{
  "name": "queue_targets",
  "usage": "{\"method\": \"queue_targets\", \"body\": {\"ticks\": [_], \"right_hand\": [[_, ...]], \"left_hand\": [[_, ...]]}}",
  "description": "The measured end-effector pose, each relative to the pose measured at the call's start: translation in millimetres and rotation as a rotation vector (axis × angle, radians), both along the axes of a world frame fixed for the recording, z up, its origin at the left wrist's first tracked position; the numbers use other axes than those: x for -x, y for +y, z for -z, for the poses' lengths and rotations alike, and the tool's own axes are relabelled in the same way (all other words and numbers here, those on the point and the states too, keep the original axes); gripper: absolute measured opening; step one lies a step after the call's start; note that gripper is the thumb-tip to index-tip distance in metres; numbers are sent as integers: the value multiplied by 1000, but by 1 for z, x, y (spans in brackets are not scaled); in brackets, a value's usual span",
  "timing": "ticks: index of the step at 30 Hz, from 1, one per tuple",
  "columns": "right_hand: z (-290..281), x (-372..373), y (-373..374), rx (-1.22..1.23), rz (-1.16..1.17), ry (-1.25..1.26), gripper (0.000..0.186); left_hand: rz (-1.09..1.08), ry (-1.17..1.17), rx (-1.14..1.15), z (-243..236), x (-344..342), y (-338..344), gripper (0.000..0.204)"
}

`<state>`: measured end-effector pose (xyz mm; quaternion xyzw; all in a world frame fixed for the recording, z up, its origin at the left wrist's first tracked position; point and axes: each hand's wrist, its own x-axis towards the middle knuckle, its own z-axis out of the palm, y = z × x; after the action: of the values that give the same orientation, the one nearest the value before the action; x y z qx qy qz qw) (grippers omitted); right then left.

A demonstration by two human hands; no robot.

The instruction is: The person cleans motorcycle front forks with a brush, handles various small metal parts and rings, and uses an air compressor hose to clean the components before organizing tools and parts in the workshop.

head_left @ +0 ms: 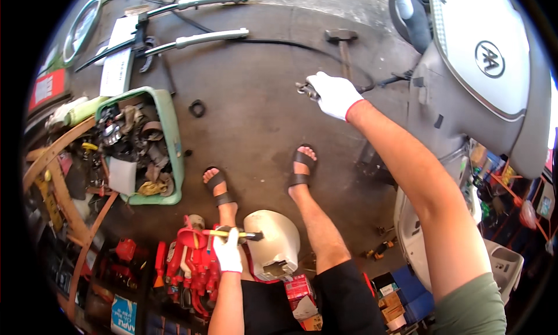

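Note:
My left hand [229, 252], in a white glove, is closed round a yellow-handled tool [221, 233] with a dark end that looks like a brush. The dark end is beside a cream plastic cover [270, 236] standing between my legs. My right arm reaches forward. My right hand [335, 95], also gloved, is closed on a small metal part [307, 91] above the concrete floor; its exact kind is unclear. Just beyond that hand lies a hammer [342, 37], its wooden handle pointing back toward me.
A motorcycle front fork [192, 39] lies at the far left, near a black cable. A green bin [174, 143] of used parts stands left. Red tools [195, 265] crowd my left leg. A scooter with grey-white body panels [465, 73] is at the right. A black ring [197, 108] lies on the floor.

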<state>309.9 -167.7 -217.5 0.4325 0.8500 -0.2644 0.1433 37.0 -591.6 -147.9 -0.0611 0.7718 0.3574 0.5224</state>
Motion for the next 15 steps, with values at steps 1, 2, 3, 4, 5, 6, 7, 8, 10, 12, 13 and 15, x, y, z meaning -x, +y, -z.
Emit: {"method": "queue_targets", "body": {"ticks": [1,2,3,4,5,6,7,8,10,12,13,15], "right_hand": [[-4,18,5,-1,-3,18,27],[-7,39,11,93,69,30,26],[-13,59,16,183,139,36,26],[-17,77,18,219,170,12,28],[-19,94,18,146,135,-30,26],[-19,105,18,31,187,-21,25],[-21,114,18,-84,240,-13,24],[-24,119,23,-169,332,17,23],[-22,124,33,-315,524,82,23],[-20,121,32,-189,434,27,26],[-18,118,30,-92,333,-20,26],[-13,114,12,55,196,-50,28]], "left_hand": [[-3,-37,9,1,-1,0,24],[13,-22,8,4,1,-4,23],[28,-13,4,8,2,-8,23],[23,-10,16,7,4,-11,23],[33,6,-2,11,6,-17,23],[15,5,1,9,7,-17,23],[-4,3,5,7,6,-17,23],[-14,14,-3,6,7,-16,20],[-26,0,8,1,7,-11,18],[-25,-24,42,-7,9,-3,16],[-31,-26,43,-4,11,-7,16],[-30,-29,22,3,12,-14,16]]}}
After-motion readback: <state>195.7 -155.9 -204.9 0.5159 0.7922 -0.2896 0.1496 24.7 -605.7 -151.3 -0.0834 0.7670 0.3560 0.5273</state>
